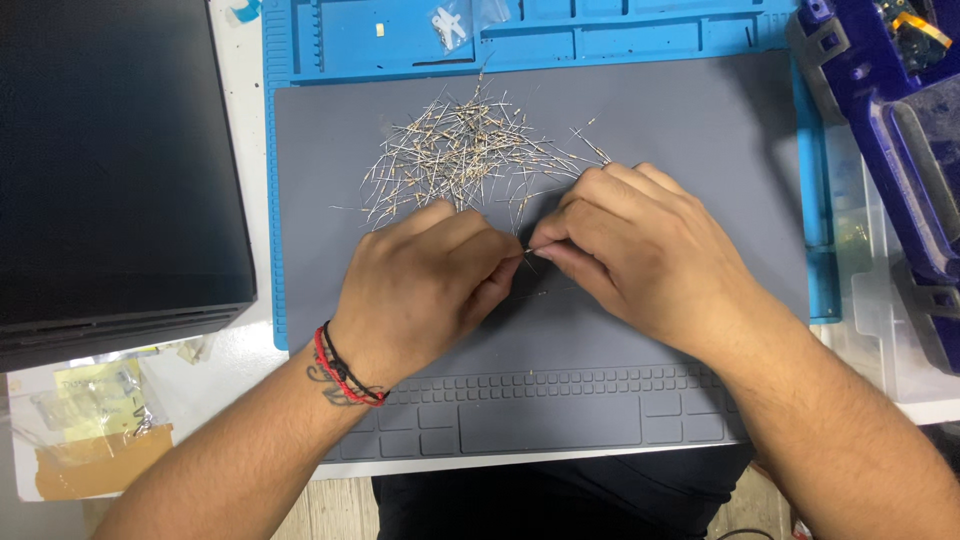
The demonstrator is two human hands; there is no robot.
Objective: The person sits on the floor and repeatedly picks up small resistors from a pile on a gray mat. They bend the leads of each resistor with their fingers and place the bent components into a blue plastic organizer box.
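Across the white worktop [240, 100]: a black box [115, 160] at left, a blue mat [400, 40] beneath a grey mat [700, 130] in the middle, a blue-purple device [890, 130] over clear bins [870, 300] at right, and taped bags [95, 420] at lower left. Above the grey mat, left hand [420, 285] with a red-and-black wristband [345, 370], and right hand [630, 240], meeting fingertip to fingertip, fingers [505, 262] of both pinched shut on one thin resistor [527, 250] between them. Just beyond the knuckles on the grey mat, a loose pile [465, 150] of such parts; farther back on the blue mat, a small clear packet [450, 25].
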